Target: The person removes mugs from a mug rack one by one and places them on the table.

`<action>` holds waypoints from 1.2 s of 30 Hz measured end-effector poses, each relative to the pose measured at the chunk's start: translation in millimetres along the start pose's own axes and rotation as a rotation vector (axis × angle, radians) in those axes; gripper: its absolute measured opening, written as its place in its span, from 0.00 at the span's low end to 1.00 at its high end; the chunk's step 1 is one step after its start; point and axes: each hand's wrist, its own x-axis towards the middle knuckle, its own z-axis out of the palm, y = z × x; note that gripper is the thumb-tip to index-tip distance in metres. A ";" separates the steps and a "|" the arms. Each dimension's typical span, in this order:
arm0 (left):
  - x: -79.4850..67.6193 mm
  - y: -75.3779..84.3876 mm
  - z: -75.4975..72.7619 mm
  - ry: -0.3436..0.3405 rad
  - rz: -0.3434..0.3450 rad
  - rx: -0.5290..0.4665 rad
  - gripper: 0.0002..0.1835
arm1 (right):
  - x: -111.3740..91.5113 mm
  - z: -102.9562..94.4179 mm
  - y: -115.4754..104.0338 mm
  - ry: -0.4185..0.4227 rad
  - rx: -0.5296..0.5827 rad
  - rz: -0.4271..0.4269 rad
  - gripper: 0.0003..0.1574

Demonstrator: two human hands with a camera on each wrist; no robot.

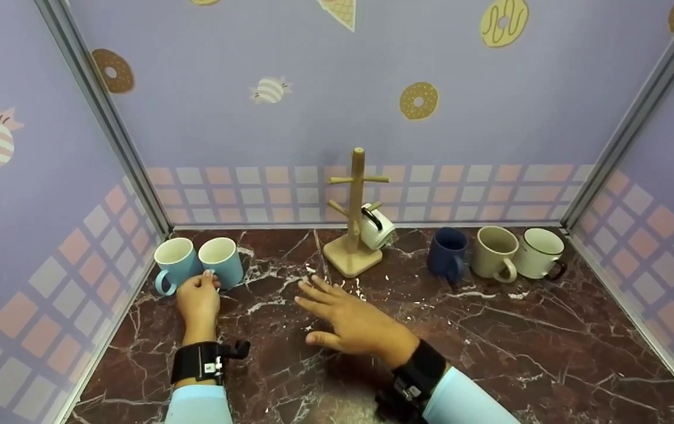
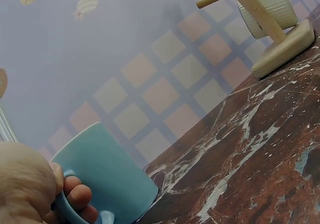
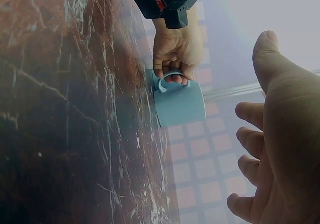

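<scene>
At the left, my left hand [image 1: 198, 300] grips the handle of a light blue mug [image 1: 223, 264], which stands upright on the table. In the left wrist view its fingers [image 2: 79, 196] curl through the mug's handle. A second light blue mug [image 1: 175, 259] stands just left of it, its handle toward the front. My right hand [image 1: 352, 321] hovers over the middle of the table with its fingers spread, holding nothing. Behind it stands a wooden mug tree [image 1: 356, 206], with a white mug [image 1: 377, 228] with a black handle hanging tilted on a lower right peg.
On the right stand a dark blue mug [image 1: 447, 253], a beige mug [image 1: 495, 253] and a white mug [image 1: 540, 253] with a dark handle, in a row. Patterned walls [image 1: 337, 118] enclose the dark red marbled table [image 1: 525, 330] at the back and both sides.
</scene>
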 end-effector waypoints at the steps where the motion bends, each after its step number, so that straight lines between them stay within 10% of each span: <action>1: -7.2 9.5 -2.6 0.007 0.004 0.000 0.19 | -0.3 -0.3 0.2 -0.001 0.004 0.000 0.53; 7: -49.4 63.6 -16.6 0.045 0.012 0.027 0.20 | -1.5 -3.3 2.3 0.003 0.024 0.004 0.51; 21: -64.6 104.5 -12.7 0.309 0.153 -0.076 0.20 | -13.8 -32.6 24.2 0.112 0.071 0.091 0.51; 29: -78.4 135.2 10.8 0.223 0.357 -0.088 0.18 | -26.7 -57.1 41.1 0.235 0.066 0.268 0.50; 36: -96.0 161.8 34.9 -0.010 0.506 -0.012 0.21 | -38.1 -71.8 60.4 0.305 0.038 0.384 0.51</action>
